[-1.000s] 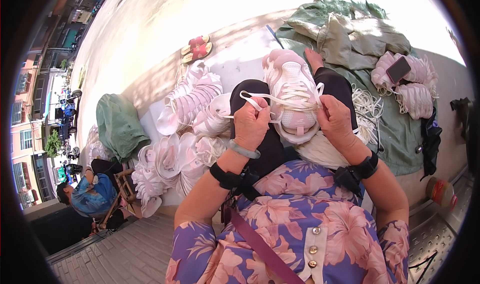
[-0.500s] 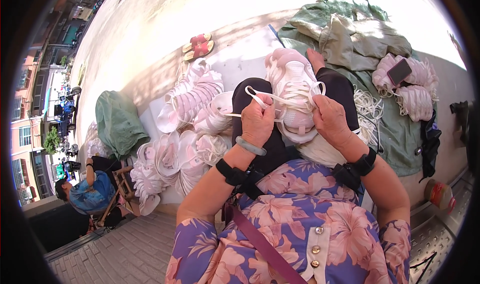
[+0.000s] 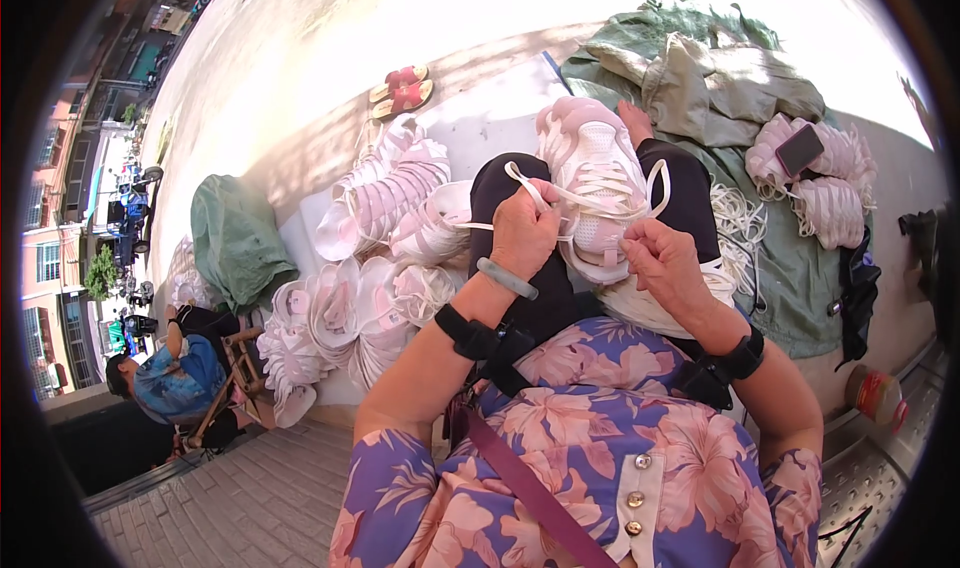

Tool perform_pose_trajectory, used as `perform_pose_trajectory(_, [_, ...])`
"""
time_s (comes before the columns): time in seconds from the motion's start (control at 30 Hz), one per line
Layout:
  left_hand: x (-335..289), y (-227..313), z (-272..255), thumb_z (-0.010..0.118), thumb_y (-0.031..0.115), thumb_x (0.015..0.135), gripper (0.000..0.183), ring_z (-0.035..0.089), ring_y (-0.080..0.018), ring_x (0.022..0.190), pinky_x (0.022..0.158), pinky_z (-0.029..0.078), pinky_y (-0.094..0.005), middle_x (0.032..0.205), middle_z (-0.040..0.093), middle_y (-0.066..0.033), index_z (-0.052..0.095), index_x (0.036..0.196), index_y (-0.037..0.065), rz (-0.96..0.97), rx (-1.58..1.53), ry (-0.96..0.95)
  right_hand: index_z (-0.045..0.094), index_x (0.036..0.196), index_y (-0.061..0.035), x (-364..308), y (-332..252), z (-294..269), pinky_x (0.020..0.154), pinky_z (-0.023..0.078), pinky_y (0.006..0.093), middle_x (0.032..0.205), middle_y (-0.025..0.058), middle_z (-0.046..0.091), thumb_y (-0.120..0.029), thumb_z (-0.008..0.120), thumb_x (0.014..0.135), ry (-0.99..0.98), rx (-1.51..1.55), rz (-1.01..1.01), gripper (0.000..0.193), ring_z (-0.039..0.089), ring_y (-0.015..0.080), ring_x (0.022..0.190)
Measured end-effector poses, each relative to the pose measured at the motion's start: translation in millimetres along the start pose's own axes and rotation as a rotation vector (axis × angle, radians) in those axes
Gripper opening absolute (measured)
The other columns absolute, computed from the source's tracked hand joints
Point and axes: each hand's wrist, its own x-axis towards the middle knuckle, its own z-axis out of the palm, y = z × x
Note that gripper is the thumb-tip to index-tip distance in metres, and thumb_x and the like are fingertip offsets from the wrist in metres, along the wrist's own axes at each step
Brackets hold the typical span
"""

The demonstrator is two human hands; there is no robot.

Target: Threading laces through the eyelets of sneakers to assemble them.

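A white and pale pink sneaker (image 3: 598, 173) rests across my thighs, its toe pointing away from me. Cream shoelace (image 3: 600, 206) runs over its tongue, with one loop rising at the right side. My left hand (image 3: 527, 230) is closed on the lace at the shoe's left, and a loop sticks up past its fingers. Beside the heel opening, my right hand (image 3: 668, 268) has thumb and forefinger pinched together close to the tongue; whatever sits between them is too small to make out.
Many similar sneakers (image 3: 385, 203) lie stacked at the left. Loose white laces (image 3: 738, 230) are heaped to the right. A phone (image 3: 799, 152) lies on bundled pink-white shoes. Green sacking (image 3: 690, 78), a green bag (image 3: 238, 238), red sandals (image 3: 402, 92) and a seated person (image 3: 180, 378) surround me.
My right hand has left the lace loop and dropped lower, toward the heel opening. That loop now stands free. The left hand keeps the lace and has shifted slightly.
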Motion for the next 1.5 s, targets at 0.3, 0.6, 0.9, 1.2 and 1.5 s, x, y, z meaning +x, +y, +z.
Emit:
perform_pose_trajectory(0.3, [13, 5, 2, 0.060, 0.004, 0.080, 0.010, 0.057, -0.0083, 0.059, 0.053, 0.047, -0.0248, 0.066, 0.059, -0.0027, 0.058, 0.089, 0.001, -0.112, 0.126, -0.173, 0.058, 0.104, -0.0022, 24, -9, 46, 0.041, 0.042, 0.0226, 0.062, 0.0040, 0.055, 0.000, 0.044, 0.082, -0.033, 0.237, 0.155, 0.026, 0.051, 0.0098, 0.044])
perform_pose_trajectory(0.6, [1, 5, -4, 0.056, 0.007, 0.082, 0.011, 0.056, -0.0119, 0.051, 0.049, 0.045, -0.0286, 0.061, 0.058, -0.0061, 0.054, 0.091, 0.000, 0.065, 0.166, -0.048, 0.058, 0.101, -0.0040, 29, 7, 59, 0.039, 0.038, 0.0216, 0.064, 0.0027, 0.054, -0.001, 0.048, 0.085, -0.008, 0.331, 0.080, 0.020, 0.049, 0.0080, 0.044])
perform_pose_trajectory(0.9, [-3, 2, 10, 0.057, 0.008, 0.079, 0.012, 0.059, -0.0343, 0.061, 0.058, 0.046, -0.0393, 0.063, 0.058, -0.0152, 0.053, 0.088, 0.001, 0.138, 0.415, 0.062, 0.057, 0.100, -0.0036, 35, 5, 58, 0.039, 0.038, 0.0212, 0.064, 0.0032, 0.054, -0.001, 0.048, 0.085, -0.078, 0.340, 0.112, 0.018, 0.048, 0.0084, 0.044])
perform_pose_trajectory(1.2, [-7, 1, 4, 0.055, 0.002, 0.077, 0.011, 0.061, -0.0213, 0.054, 0.052, 0.046, -0.0317, 0.060, 0.059, -0.0100, 0.053, 0.087, 0.001, 0.139, 0.209, 0.129, 0.057, 0.100, -0.0029, 36, 6, 59, 0.038, 0.038, 0.0216, 0.063, 0.0024, 0.053, -0.001, 0.047, 0.086, -0.062, 0.330, 0.070, 0.017, 0.048, 0.0077, 0.044])
perform_pose_trajectory(1.5, [0, 7, -4, 0.053, 0.004, 0.078, 0.015, 0.060, -0.0306, 0.056, 0.054, 0.046, -0.0380, 0.060, 0.058, -0.0141, 0.052, 0.092, 0.002, 0.234, 0.256, 0.073, 0.058, 0.101, -0.0030, 37, 6, 61, 0.040, 0.039, 0.0207, 0.063, 0.0023, 0.054, -0.001, 0.047, 0.086, -0.088, 0.314, 0.058, 0.019, 0.050, 0.0074, 0.046])
